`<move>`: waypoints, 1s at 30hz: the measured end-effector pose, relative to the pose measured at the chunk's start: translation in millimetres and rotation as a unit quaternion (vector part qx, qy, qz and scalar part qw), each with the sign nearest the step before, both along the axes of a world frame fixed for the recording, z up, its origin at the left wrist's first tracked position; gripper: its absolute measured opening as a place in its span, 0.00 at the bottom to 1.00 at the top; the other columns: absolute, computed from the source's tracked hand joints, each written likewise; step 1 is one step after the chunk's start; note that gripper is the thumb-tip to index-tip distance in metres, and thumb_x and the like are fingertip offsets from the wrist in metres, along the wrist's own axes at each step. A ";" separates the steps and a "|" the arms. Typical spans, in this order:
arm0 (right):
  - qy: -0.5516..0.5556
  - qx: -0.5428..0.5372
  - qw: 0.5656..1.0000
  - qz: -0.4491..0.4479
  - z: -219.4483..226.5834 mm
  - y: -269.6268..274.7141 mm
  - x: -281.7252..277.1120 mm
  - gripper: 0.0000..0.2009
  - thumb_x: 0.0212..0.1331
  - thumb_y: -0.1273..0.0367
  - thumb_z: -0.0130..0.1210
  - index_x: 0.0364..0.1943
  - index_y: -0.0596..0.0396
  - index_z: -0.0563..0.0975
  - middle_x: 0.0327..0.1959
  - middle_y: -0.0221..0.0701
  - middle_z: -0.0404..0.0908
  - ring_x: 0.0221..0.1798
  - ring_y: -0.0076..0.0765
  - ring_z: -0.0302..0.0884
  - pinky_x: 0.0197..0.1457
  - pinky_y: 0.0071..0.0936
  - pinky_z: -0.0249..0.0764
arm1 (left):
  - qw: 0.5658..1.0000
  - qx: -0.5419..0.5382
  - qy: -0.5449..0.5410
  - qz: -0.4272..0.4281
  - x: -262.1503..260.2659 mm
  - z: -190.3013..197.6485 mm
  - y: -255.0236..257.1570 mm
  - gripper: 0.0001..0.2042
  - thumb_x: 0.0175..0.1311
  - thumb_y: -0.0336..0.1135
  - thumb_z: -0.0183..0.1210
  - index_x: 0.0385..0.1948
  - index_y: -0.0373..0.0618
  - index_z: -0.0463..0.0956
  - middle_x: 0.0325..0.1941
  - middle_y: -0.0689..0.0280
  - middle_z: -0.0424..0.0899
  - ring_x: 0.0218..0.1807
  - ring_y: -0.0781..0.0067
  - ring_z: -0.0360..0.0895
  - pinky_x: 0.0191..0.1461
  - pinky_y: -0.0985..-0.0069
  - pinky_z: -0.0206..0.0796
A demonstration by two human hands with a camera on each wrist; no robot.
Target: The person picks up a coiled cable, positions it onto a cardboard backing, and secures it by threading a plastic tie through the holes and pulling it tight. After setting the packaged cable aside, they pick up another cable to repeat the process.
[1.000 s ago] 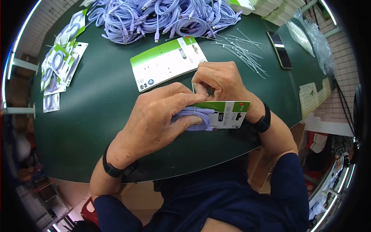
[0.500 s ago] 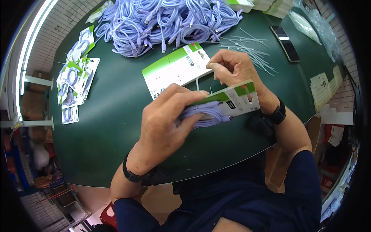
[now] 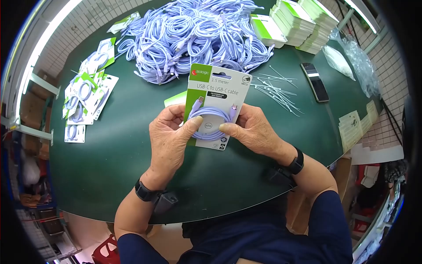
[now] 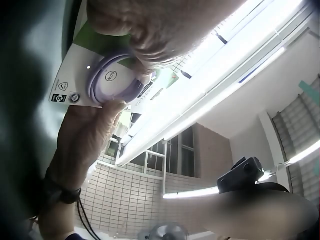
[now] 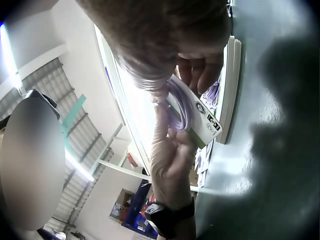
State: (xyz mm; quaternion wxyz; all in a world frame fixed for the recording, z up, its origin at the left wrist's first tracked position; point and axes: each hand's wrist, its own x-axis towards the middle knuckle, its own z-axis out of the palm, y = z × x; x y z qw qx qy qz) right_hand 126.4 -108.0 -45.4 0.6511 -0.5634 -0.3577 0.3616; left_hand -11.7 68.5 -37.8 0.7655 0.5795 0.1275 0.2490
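Upright before the person, in the head view, stands a green-and-white cable card point(image 3: 224, 103) printed "USB-C to USB-C cable". A coiled lavender USB cable point(image 3: 212, 137) lies against its front, both plugs pointing up. The left hand point(image 3: 169, 136) grips the card's left edge, thumb pressing on the coil. At the opposite edge, the right hand point(image 3: 257, 132) pinches card and coil, thumb in front and fingers behind. Both wrist views show the thumbs at the coil point(image 4: 97, 82) from below. Another green-and-white card point(image 3: 175, 100) lies behind, mostly hidden by the held one.
A large heap of lavender cables point(image 3: 193, 39) covers the far side of the green table point(image 3: 101, 171). Carded cables point(image 3: 85, 90) lie at the left. Rightward are loose white cable ties point(image 3: 279, 97), a phone point(image 3: 315, 82), stacks of cards point(image 3: 294, 22) and a clear plastic bag point(image 3: 360, 57).
The card has turned from sideways to upright, its front facing the person. The right hand, earlier at a thin white strip behind the card, has come to the card's right edge.
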 end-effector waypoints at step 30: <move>-0.641 0.029 0.721 -0.260 20.3 6.5 0.5 0.25 0.46 0.75 0.76 0.52 0.53 0.83 0.51 0.33 0.84 0.46 0.39 0.78 0.48 0.34 0.75 | 0.997 0.064 0.040 -0.002 2.2 -13.6 -18.1 0.11 0.71 0.30 0.66 0.49 0.34 0.81 0.45 0.68 0.82 0.44 0.82 0.80 0.49 0.80 0.76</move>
